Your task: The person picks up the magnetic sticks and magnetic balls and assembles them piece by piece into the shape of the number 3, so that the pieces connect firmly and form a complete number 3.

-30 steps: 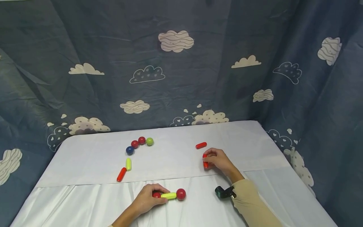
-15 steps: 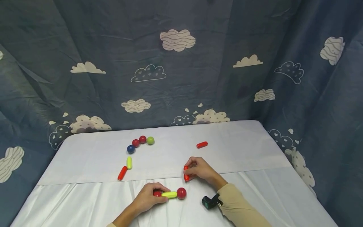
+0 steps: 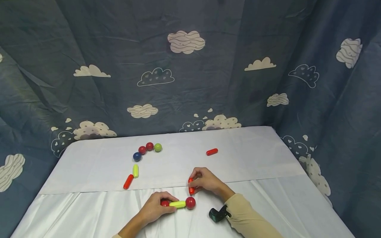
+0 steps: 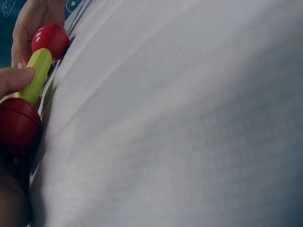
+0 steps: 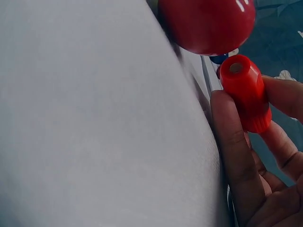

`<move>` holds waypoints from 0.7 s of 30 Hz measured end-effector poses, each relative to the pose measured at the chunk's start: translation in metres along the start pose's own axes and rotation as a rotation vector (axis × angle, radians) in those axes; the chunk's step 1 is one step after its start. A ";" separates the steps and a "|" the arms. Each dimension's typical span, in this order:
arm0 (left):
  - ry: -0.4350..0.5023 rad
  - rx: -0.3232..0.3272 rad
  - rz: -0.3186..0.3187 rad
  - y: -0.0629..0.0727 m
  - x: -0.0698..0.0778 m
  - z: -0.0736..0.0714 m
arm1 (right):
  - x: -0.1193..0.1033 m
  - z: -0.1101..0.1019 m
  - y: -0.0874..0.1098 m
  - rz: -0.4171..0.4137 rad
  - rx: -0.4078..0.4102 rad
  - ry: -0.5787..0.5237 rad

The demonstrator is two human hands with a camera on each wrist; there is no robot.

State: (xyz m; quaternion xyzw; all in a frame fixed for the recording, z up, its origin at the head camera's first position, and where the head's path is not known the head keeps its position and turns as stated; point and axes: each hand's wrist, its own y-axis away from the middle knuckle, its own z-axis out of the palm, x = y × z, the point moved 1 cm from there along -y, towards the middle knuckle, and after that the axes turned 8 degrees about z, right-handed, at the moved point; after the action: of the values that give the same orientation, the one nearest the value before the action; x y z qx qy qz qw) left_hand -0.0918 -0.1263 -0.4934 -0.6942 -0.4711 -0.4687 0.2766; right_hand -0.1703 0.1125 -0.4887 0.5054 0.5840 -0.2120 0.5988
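Observation:
My left hand grips a yellow-green magnetic rod with a red ball at each end. One red ball lies partly under the fingers in the head view; the other red ball sticks out to the right. In the left wrist view the thumb presses along the rod. My right hand pinches a red magnetic rod between thumb and fingers, standing nearly lengthwise just behind the right-hand ball. A round metal inset shows in the rod's end, close to that ball in the right wrist view.
At the back left lie a blue ball, two red balls and a green ball in a curved row. Before them are a yellow-green rod and a red rod. Another red rod lies back right on the white cloth.
My right hand has carried the red magnetic rod leftward and nearer, up to the right-hand red ball. The left hand keeps its grip in about the same place.

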 end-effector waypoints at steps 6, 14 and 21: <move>0.013 0.000 0.005 0.000 0.000 0.000 | -0.001 0.002 -0.001 0.000 -0.001 0.011; 0.012 0.001 0.010 0.001 -0.001 0.000 | 0.000 0.004 -0.001 0.003 -0.006 0.019; 0.001 -0.004 0.012 0.000 -0.001 0.000 | 0.001 0.006 0.001 0.001 -0.017 0.015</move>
State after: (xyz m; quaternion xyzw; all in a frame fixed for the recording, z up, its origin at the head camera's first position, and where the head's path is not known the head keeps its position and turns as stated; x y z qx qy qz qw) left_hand -0.0918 -0.1267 -0.4941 -0.6973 -0.4659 -0.4682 0.2783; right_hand -0.1665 0.1079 -0.4909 0.5022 0.5899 -0.2030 0.5988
